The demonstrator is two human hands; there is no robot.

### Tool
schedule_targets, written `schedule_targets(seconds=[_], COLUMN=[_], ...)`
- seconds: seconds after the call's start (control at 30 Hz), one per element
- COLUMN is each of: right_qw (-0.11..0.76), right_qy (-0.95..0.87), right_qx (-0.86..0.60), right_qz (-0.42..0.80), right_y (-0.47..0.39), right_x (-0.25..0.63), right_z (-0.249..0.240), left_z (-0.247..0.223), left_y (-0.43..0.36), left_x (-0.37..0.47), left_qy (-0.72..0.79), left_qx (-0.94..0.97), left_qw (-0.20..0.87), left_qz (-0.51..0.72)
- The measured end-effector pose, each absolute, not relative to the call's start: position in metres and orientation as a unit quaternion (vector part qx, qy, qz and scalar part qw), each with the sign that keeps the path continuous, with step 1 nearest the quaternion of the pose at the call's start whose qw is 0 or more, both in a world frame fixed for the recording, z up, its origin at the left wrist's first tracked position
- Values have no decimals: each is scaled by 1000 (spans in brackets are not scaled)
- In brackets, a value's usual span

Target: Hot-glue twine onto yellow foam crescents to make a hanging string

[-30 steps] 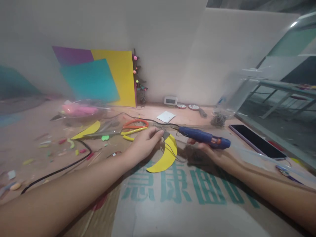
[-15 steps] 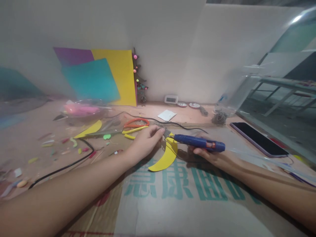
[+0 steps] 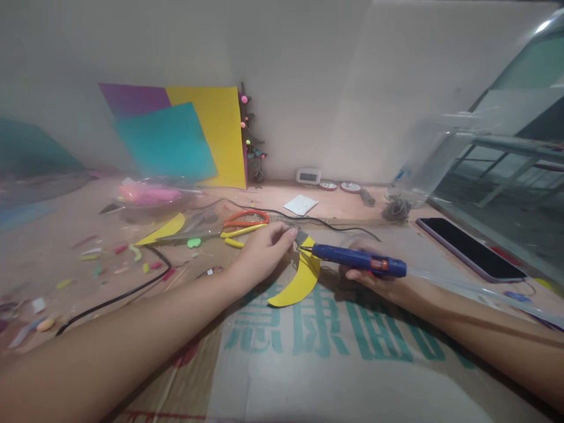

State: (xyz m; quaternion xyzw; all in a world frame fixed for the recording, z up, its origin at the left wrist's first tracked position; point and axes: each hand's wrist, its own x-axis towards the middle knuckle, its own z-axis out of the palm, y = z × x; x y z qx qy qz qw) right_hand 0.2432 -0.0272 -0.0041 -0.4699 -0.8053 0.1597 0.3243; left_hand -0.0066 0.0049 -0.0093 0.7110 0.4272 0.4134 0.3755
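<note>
A yellow crescent cutout (image 3: 302, 283) with a grey upper end lies near the middle of the view. My left hand (image 3: 265, 251) pinches its upper end between thumb and fingertips. My right hand (image 3: 368, 276) is wrapped round a blue glue gun (image 3: 343, 256), whose metal tip points left at the upper part of the crescent, close to my left fingertips. Whether the tip touches the paper I cannot tell. Scissors (image 3: 245, 218) with orange and yellow handles lie just behind my left hand.
A phone (image 3: 476, 249) rests at the right. Colored sheets (image 3: 167, 141) lean on the back wall. Small scraps, a green heart (image 3: 194, 242) and a black cable (image 3: 127, 292) are at the left. A white paper piece (image 3: 300, 204) and small clock (image 3: 308, 175) stand behind.
The whole view has shifted slightly. The glue gun's tip is a little lower against the crescent's upper part. Both hands keep their holds.
</note>
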Motion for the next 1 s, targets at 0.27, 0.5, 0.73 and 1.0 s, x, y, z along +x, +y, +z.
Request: schedule_targets(seconds=[0.27, 0.5, 0.73, 1.0], right_qw=[323, 300, 304, 297], right_qy=[-795, -803, -810, -807], right_qx=[-498, -503, -489, -491], right_qz=[126, 111, 107, 141], right_y=[-31, -35, -34, -31], right_x=[238, 235, 234, 236], right_z=[1, 8, 8, 7], left_z=[-6, -7, -8, -8], left_y=[3, 4, 4, 4], left_x=[-6, -7, -7, -6], left_qy=[429, 429, 429, 437], left_qx=[717, 719, 722, 724], left_qw=[368, 362, 359, 349], left_qz=[409, 409, 407, 404])
